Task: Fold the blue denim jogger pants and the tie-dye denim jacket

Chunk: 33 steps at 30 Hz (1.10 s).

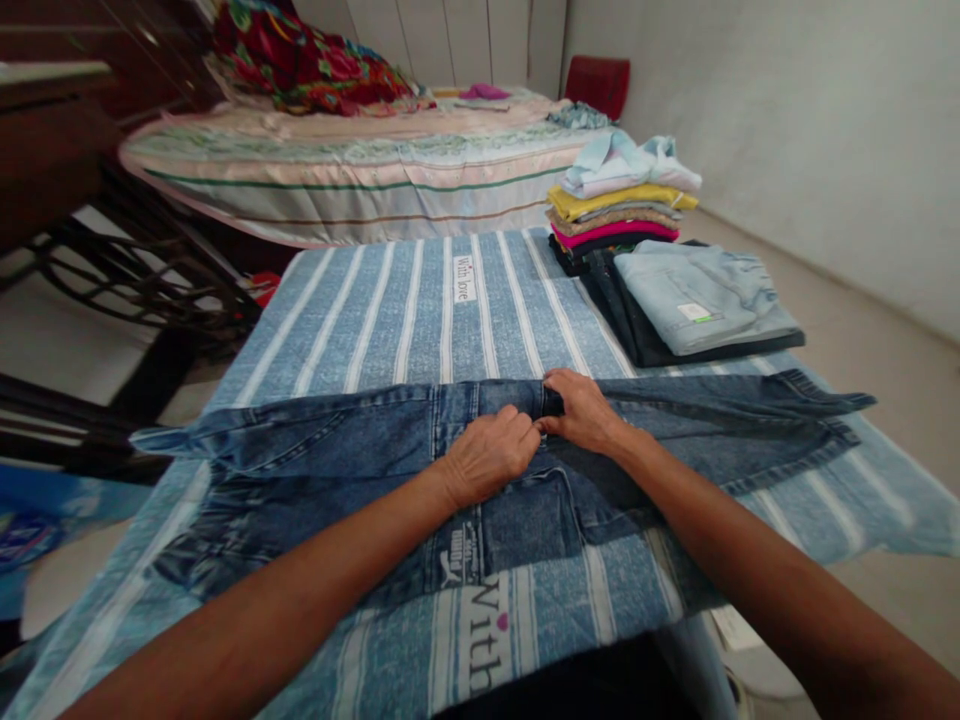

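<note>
A pair of dark blue denim shorts (390, 430) lies sideways across the striped cloth on the table, its waistband at the left and leg hems at the right. My left hand (495, 452) is closed on the denim near the middle. Just right of it, my right hand (579, 410) pinches the upper part of the same garment, thumb and fingers round the fabric. The two hands almost touch. A white printed logo (461, 555) shows on the near leg, below my left forearm. My forearms hide part of the near edge.
Folded light blue jeans (697, 290) rest on dark folded clothes at the right, with a stack of folded shirts (619, 205) behind. A bed (360, 180) stands beyond the table (345, 310). At the left is a dark stand with a wheel (97, 290).
</note>
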Motion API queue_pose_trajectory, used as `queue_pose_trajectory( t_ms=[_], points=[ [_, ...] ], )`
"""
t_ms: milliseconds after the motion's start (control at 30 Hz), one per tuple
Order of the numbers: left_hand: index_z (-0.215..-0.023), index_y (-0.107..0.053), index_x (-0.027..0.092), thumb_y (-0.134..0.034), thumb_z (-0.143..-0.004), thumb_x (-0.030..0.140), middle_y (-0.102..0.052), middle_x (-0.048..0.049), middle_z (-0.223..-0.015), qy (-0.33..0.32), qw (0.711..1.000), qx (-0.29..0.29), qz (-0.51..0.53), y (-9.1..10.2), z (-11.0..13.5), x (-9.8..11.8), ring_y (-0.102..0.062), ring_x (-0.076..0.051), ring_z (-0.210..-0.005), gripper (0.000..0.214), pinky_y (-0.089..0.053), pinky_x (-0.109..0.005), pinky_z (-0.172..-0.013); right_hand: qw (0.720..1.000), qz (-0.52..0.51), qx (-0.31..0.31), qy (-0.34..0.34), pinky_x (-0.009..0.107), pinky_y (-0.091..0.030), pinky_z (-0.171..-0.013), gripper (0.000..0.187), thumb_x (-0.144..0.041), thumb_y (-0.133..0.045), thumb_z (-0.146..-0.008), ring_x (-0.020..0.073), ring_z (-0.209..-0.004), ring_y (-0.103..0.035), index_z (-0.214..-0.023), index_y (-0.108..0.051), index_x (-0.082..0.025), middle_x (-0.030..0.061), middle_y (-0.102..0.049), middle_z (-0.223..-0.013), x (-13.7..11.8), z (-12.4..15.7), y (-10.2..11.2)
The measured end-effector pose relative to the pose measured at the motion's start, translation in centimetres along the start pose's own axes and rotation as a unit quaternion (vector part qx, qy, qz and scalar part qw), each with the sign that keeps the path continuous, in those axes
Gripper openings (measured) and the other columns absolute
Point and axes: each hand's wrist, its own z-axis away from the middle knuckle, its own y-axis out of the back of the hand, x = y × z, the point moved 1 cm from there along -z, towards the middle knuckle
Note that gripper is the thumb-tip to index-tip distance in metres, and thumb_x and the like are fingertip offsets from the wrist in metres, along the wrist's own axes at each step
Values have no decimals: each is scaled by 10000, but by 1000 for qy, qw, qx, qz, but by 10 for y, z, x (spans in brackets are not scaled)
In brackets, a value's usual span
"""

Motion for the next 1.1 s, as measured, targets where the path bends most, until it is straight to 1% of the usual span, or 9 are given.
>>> queue_pose_trajectory(
  t_ms=[200,367,467,567,667,800,900,967,1100],
  points=[
    [-823,-560,164,-397,-928,243,-542,-59,-822,8,998,-7,59,1,3,-14,-484,-175,-767,210,-397,-257,-542,1000,-2,0,-2,399,-411,-835,458,-428,-758,-662,255,-972,-524,-977,-549,-169,78,-578,-993,2,-1,-2],
    [-812,-558,167,-425,-898,217,-560,-52,-827,32,994,-27,97,-2,-1,-17,-509,-179,-784,166,-408,-280,-608,1000,-4,-1,-3,404,-412,-830,452,-422,-747,-676,259,-966,-524,-997,-550,-173,81,-578,-989,1,0,-1],
    [-800,-556,170,-466,-868,213,-566,-45,-814,47,991,-23,120,-5,-5,-18,-523,-180,-783,121,-414,-291,-656,1000,-1,5,-6,427,-402,-863,530,-400,-739,-690,273,-1026,-514,-1114,-519,-169,104,-571,-1063,-2,2,2],
    [-784,-559,173,-477,-857,212,-577,-42,-814,45,990,-24,131,-7,-8,-20,-532,-179,-779,116,-412,-293,-674,999,22,28,5,459,-373,-919,711,-370,-742,-693,294,-1138,-459,-1283,-401,-168,142,-514,-1214,-8,3,9],
    [-801,-568,175,-489,-849,221,-589,-43,-827,50,989,-27,133,-6,-9,-22,-541,-186,-789,104,-414,-293,-673,993,84,44,76,466,-342,-957,628,-336,-714,-732,301,-1193,-402,-1255,-427,-139,165,-472,-1268,-17,4,17],
    [-795,-573,174,-487,-843,212,-588,-45,-826,52,990,-14,129,-6,-9,-20,-537,-187,-781,105,-414,-293,-668,954,188,50,228,461,-296,-977,164,-255,-551,-869,290,-1164,-390,-955,-579,-118,164,-520,-1171,-28,6,23],
    [-768,-563,168,-476,-841,198,-575,-47,-782,56,991,-5,118,-8,-9,-19,-530,-189,-756,118,-409,-295,-651,929,226,34,292,394,-356,-817,225,-192,-411,-935,234,-927,-460,-811,-591,-141,103,-567,-916,-33,9,21],
    [-759,-558,166,-472,-841,192,-565,-47,-755,57,992,1,112,-9,-9,-18,-528,-191,-746,122,-403,-296,-637,921,235,20,309,355,-340,-707,279,-163,-362,-948,206,-794,-438,-786,-589,-151,67,-541,-783,-34,13,19],
    [-758,-562,175,-472,-843,184,-561,-41,-753,52,992,12,111,-11,-8,-18,-526,-188,-745,125,-388,-290,-620,924,229,-12,306,337,-299,-656,247,-158,-376,-936,200,-755,-407,-837,-603,-153,60,-539,-760,-32,22,19]
  ],
)
